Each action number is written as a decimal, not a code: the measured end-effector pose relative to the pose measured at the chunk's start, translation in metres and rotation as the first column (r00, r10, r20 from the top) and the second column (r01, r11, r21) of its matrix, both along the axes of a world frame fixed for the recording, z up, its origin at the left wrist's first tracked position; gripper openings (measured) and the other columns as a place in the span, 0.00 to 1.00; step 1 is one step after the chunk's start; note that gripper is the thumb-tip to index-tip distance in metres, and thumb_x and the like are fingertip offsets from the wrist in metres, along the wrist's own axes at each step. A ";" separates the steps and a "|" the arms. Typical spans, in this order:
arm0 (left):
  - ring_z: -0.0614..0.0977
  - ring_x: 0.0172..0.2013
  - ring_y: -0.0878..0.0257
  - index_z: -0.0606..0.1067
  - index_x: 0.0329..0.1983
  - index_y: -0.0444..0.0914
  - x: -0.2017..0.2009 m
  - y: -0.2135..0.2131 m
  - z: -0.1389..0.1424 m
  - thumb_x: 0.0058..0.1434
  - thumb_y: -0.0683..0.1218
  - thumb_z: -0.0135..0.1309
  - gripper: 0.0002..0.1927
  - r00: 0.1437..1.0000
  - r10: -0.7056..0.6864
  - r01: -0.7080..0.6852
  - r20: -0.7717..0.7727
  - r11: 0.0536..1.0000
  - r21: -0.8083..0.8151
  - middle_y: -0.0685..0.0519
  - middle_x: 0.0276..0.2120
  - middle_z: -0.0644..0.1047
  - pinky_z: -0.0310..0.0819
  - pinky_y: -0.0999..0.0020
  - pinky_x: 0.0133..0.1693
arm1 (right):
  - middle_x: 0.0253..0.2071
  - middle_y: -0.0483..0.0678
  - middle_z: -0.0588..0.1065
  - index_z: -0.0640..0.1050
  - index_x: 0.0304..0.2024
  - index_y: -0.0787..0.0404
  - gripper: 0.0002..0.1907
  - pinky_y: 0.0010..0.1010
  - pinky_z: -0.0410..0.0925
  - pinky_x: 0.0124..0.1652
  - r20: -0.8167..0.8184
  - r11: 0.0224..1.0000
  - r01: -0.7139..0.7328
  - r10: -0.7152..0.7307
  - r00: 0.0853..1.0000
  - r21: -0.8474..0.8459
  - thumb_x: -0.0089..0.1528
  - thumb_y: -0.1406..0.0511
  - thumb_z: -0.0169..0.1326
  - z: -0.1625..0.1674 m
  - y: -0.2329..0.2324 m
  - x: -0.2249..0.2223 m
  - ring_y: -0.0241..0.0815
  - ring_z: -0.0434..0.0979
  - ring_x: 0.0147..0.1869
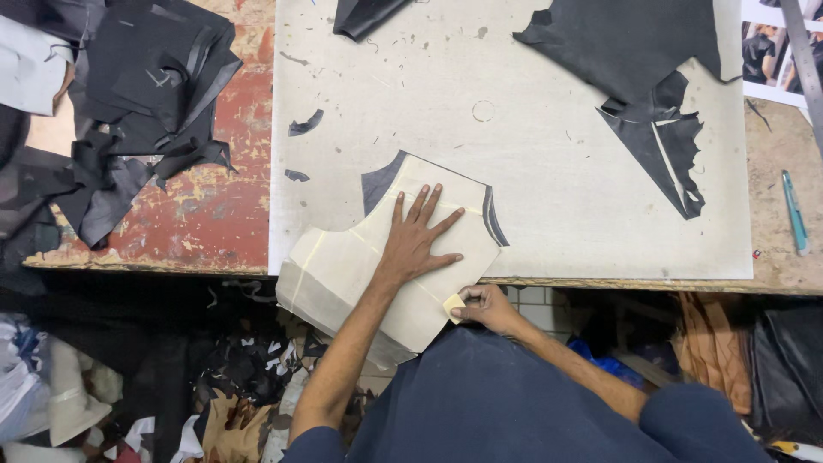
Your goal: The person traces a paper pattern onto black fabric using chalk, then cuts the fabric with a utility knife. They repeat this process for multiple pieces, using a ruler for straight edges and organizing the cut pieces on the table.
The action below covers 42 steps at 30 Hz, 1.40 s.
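My left hand (417, 238) lies flat, fingers spread, on a cream paper pattern (343, 266) that hangs partly over the front edge of the table. Under the pattern lies a dark leather piece (377, 180); only its edges show at the top left and the right. My right hand (482, 306) is at the pattern's lower right edge, pinching a small pale yellow chalk piece (453, 305). The pattern and leather rest on a large whitish cutting board (531, 154).
A big black leather hide (634, 51) with jagged cut-outs lies at the board's back right. Black leather scraps (146, 94) pile on the worn red table at left. A teal pen (795, 210) lies at the right. Offcuts litter the floor below.
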<state>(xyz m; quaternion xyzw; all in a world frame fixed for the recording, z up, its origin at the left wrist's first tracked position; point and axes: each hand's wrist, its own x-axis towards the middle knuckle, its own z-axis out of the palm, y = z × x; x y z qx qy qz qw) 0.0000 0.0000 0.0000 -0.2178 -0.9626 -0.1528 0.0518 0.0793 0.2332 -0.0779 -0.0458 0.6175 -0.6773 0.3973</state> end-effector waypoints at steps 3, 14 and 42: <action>0.49 0.76 0.48 0.62 0.73 0.64 -0.002 0.000 -0.003 0.52 0.80 0.50 0.46 1.000 0.003 -0.003 0.008 1.000 0.006 0.46 0.77 0.51 0.32 0.34 0.71 | 0.34 0.49 0.83 0.82 0.41 0.67 0.09 0.22 0.75 0.38 -0.012 0.996 -0.010 0.011 1.000 0.091 0.59 0.69 0.64 0.009 -0.003 -0.002 0.33 0.83 0.36; 0.48 0.76 0.49 0.63 0.73 0.64 -0.009 0.000 -0.008 0.51 0.82 0.49 0.47 1.000 0.001 -0.001 0.007 1.000 -0.003 0.47 0.77 0.50 0.31 0.34 0.71 | 0.36 0.50 0.83 0.82 0.41 0.68 0.11 0.23 0.76 0.40 -0.025 0.996 -0.045 0.047 0.999 0.076 0.59 0.68 0.65 0.013 -0.001 -0.011 0.34 0.83 0.38; 0.49 0.75 0.49 0.62 0.71 0.62 0.038 0.053 0.026 0.49 0.80 0.47 0.46 0.997 -0.016 0.012 -0.074 0.998 -0.056 0.47 0.76 0.50 0.33 0.30 0.69 | 0.41 0.52 0.80 0.79 0.46 0.63 0.13 0.38 0.71 0.36 -0.885 0.500 0.772 -0.025 0.466 0.392 0.61 0.65 0.63 0.130 0.241 -0.038 0.50 0.80 0.38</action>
